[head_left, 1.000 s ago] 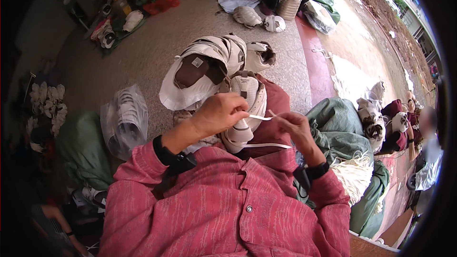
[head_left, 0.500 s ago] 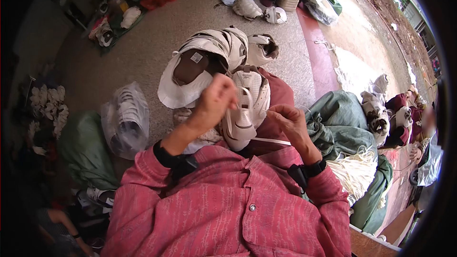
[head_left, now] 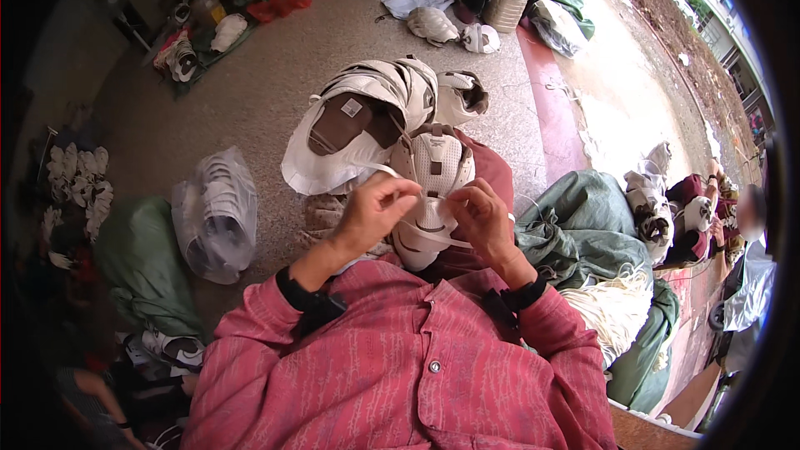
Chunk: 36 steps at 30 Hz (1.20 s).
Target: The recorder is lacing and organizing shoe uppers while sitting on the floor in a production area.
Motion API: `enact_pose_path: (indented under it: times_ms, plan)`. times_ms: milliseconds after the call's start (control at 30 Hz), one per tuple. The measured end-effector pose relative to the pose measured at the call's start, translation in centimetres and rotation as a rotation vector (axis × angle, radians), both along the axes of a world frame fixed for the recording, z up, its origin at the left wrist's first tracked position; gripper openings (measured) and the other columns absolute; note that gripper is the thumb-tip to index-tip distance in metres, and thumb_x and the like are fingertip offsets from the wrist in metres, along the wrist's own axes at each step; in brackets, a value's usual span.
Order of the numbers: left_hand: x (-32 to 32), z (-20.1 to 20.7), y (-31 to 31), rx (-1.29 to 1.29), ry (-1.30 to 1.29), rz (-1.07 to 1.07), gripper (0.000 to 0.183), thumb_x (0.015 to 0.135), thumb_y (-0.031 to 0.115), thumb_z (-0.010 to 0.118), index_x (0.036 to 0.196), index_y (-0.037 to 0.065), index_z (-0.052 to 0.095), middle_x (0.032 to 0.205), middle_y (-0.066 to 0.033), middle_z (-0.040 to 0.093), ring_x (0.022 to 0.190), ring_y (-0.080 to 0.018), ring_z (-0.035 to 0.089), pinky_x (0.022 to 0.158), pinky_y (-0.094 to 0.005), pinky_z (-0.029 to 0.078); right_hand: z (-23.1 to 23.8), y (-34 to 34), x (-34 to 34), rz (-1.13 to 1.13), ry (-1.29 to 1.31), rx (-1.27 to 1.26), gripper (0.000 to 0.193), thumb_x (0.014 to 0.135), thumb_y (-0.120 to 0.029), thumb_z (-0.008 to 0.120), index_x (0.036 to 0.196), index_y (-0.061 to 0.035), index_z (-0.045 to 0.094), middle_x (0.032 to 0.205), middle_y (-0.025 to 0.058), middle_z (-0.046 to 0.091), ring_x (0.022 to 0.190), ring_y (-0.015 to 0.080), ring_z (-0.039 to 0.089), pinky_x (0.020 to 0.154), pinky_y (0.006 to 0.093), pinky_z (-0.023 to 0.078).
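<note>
A white-and-brown shoe upper [head_left: 433, 162] lies across my lap with its toe toward me. My left hand [head_left: 375, 210] is at its left side, thumb and fingers pinched on a white shoelace [head_left: 377, 168] whose strand runs up and away past the fingers. On the other side my right hand [head_left: 485, 221] is closed in a pinch over the lacing area, also on white lace. A stretch of lace crosses the shoe below the two hands. The fingers partly hide the eyelets.
Beyond the shoe lies a stack of nested uppers [head_left: 350, 129], with another upper [head_left: 461, 93] beside it. A clear plastic bag of uppers [head_left: 218, 217] stands at the left. To my right are a green sack [head_left: 583, 217] and a bundle of white laces [head_left: 612, 304]. Other people sit farther off.
My left hand has come down a little and my right hand has moved left, so they are closer together. The lace loop that stood over the shoe no longer shows there.
</note>
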<state>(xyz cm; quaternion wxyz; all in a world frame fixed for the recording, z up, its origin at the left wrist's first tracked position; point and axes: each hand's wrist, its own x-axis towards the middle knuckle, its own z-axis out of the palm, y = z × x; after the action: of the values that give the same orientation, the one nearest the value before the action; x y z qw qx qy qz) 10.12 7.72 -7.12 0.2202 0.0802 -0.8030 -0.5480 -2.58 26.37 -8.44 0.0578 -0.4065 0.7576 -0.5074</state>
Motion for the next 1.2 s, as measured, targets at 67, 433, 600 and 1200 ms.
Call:
enact_pose_path:
  times_ms: [67,433,600,1200]
  plan:
    - [-1.2,0.5,0.8,-0.266,-0.047,-0.015,0.019,0.083,0.009,0.072,0.101,0.004,0.07,0.084,-0.0079,0.063,0.074,-0.0171,0.062,0.068,-0.0285,0.049,-0.5,0.0,0.2,-0.006,0.015,0.002,0.011,0.081,-0.005,0.07,0.091,-0.0047,0.066,0.086,0.0073,0.061,0.065,0.018,0.061,0.06,0.0304,0.049]
    - [-2.8,-0.8,0.4,-0.269,0.072,-0.071,0.009,0.082,0.005,0.071,0.09,0.003,0.068,0.083,-0.0092,0.063,0.074,-0.0229,0.063,0.068,-0.0331,0.05,-0.5,-0.5,0.3,0.009,0.041,-0.032,0.008,0.083,-0.003,0.065,0.09,-0.003,0.062,0.084,0.0103,0.058,0.068,0.0251,0.061,0.062,0.0332,0.049]
    - [-3.0,-0.6,0.4,-0.277,0.069,-0.087,0.01,0.082,0.005,0.071,0.09,0.003,0.068,0.082,-0.0093,0.062,0.074,-0.0231,0.062,0.067,-0.0332,0.049,-1.0,-1.2,0.5,-0.002,0.225,-0.006,0.012,0.08,-0.003,0.07,0.091,-0.0026,0.064,0.084,0.0093,0.06,0.071,0.025,0.062,0.061,0.0333,0.049]
    - [-2.2,-0.2,-0.7,-0.458,0.087,-0.078,0.019,0.079,0.006,0.072,0.096,0.005,0.064,0.09,-0.0122,0.063,0.083,-0.0326,0.064,0.072,-0.0395,0.052,1.0,-2.2,0.9,0.019,0.447,0.342,0.01,0.09,-0.01,0.059,0.099,-0.0111,0.057,0.091,0.0073,0.056,0.071,0.0316,0.062,0.059,0.0423,0.05]
